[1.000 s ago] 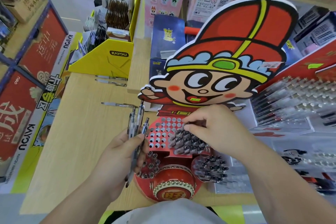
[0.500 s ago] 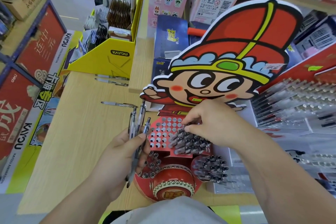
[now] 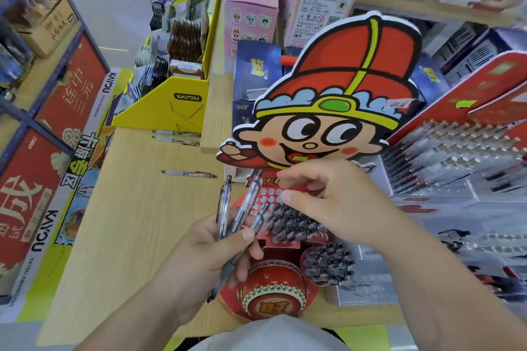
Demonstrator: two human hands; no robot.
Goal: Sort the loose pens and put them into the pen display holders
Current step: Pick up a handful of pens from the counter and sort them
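Loose pens [image 3: 241, 222] sit fanned in our left hand [image 3: 199, 256], thumb clamped across the barrels and dark grip ends pointing down past the palm. We judge this keeps the bundle steady while single pens are drawn off. It hangs just beside the left edge of the red pen holder [image 3: 271, 302], so each transfer is short. Our right hand [image 3: 339, 208] hovers over the holder's hole grid [image 3: 265, 198] with fingers spread and loose, grasping nothing that we can see, and probably about to pick the next pen from the fan. The near rows of the grid are packed with seated pens [image 3: 293, 225], and a round cup [image 3: 328, 262] on the right is full too. The free holes lie in the far rows, under the right hand. Room there is tight. The cartoon cutout [image 3: 328, 111] stands directly behind the grid, and a tiered pen rack [image 3: 456, 157] crowds the right side, so we think a pen has to come down from above. The open space is to the left, on the wooden shelf [image 3: 128, 222]. A single pen [image 3: 188, 173] lies there apart, and two more pens [image 3: 175, 137] lie against the front of the yellow KAYOU box [image 3: 159, 111], all yet to be gathered.
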